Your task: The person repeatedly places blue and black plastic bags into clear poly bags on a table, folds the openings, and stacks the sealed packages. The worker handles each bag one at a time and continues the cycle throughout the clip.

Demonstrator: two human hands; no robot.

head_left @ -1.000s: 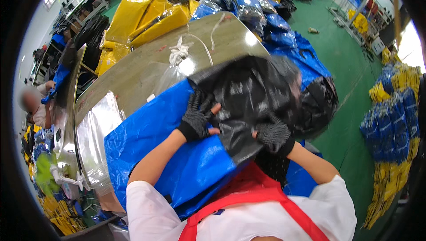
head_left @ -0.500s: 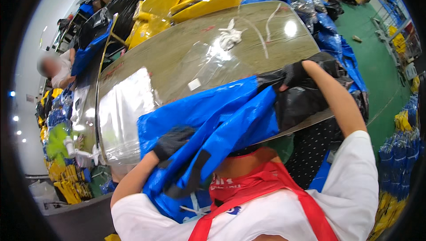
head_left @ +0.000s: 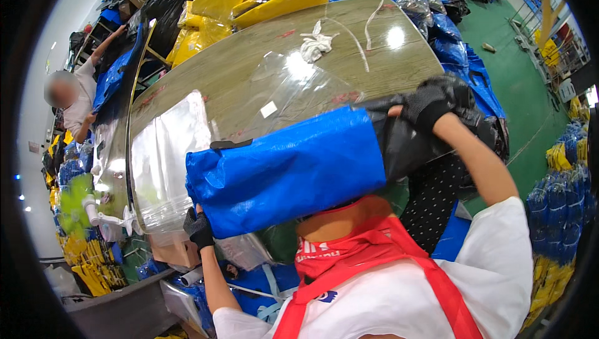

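A folded blue woven-plastic bag lies across the near side of the table, with a dark strap showing at its far edge. Its right part continues into black sheeting. My left hand, in a dark fingerless glove, grips the bag's near left corner. At the other end my right hand, gloved alike, is closed on the black sheeting, thumb pointing left; some of its fingers are hidden. Clear plastic sleeves lie beyond the bag on the left.
The wood-patterned table carries a crumpled white cloth and white strips. Yellow packs and blue packs are heaped along its far and right sides. At the far left a person handles blue material.
The blue bag's loose near flap, which hung toward me, now lies folded over flat. My left hand has moved left and nearer to the bag's corner; my right hand has shifted slightly right.
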